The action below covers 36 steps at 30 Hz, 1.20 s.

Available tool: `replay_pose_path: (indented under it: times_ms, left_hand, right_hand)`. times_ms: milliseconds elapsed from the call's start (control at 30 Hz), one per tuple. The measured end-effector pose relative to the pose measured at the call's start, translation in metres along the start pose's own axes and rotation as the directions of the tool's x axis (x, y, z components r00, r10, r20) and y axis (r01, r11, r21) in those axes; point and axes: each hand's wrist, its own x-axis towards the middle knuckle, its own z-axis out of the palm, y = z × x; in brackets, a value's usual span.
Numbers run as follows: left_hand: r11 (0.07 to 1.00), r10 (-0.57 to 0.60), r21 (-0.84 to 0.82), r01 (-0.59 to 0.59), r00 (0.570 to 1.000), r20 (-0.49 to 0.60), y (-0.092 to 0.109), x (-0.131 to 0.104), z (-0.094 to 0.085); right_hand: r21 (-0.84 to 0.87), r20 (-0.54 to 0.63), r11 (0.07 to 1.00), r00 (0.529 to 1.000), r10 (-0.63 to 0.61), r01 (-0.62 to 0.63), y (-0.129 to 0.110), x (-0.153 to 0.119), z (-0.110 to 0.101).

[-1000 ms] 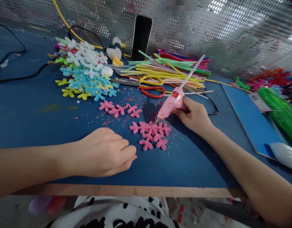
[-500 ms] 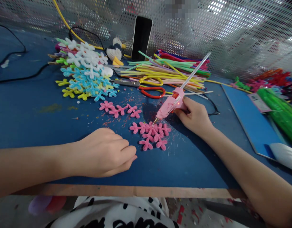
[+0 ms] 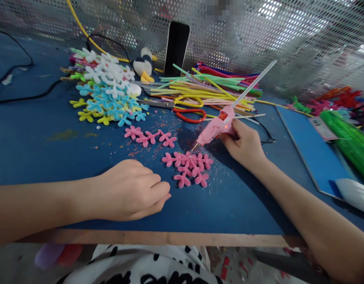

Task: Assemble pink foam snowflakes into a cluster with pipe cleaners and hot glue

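My right hand (image 3: pixel 244 141) grips a pink hot glue gun (image 3: pixel 216 127) by its handle, with a long pale glue stick (image 3: pixel 254 83) jutting from its back. The metal nozzle hovers at the upper edge of a cluster of pink pipe-cleaner flowers (image 3: pixel 196 170) lying flat on the table. My left hand (image 3: pixel 137 190) rests on the table as a loose fist, left of that cluster; its fingertips are tucked under, so whether it holds anything is hidden. Beyond it lie a few separate pink flower pieces (image 3: pixel 149 137).
White, blue and yellow pipe-cleaner flowers (image 3: pixel 111 88) are heaped at the back left. Scissors (image 3: pixel 188 108) with red and yellow handles lie before loose pipe cleaners (image 3: pixel 199 88). A phone (image 3: pixel 176 49) leans on the perforated metal screen. At right are a blue board (image 3: pixel 312 150) and a green bundle (image 3: pixel 348 142).
My right hand has shifted slightly right, and the glue gun's back end and glue stick have swung to the right. My left hand and the pink flowers have stayed put.
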Motion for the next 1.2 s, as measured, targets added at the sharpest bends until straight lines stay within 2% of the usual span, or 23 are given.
replay_pose_path:
  times_ms: [600,767,1200]
  left_hand:
    - [1.0,-0.002,0.011,0.002,1.0,0.014,0.0001,0.0,-0.001]
    - [1.0,-0.004,-0.001,0.004,1.0,0.006,0.0,0.0003,-0.0012]
    - [1.0,-0.003,0.006,0.003,1.0,0.018,-0.0002,-0.0003,0.0]
  right_hand:
    - [0.07,0.02,0.997,1.0,-0.02,0.019,-0.0085,0.0011,-0.0029]
    - [0.068,-0.006,0.997,1.0,-0.021,0.021,-0.0079,0.0011,-0.0028]
    - [0.044,-0.008,0.995,0.996,-0.088,0.089,-0.0071,0.0015,-0.0052]
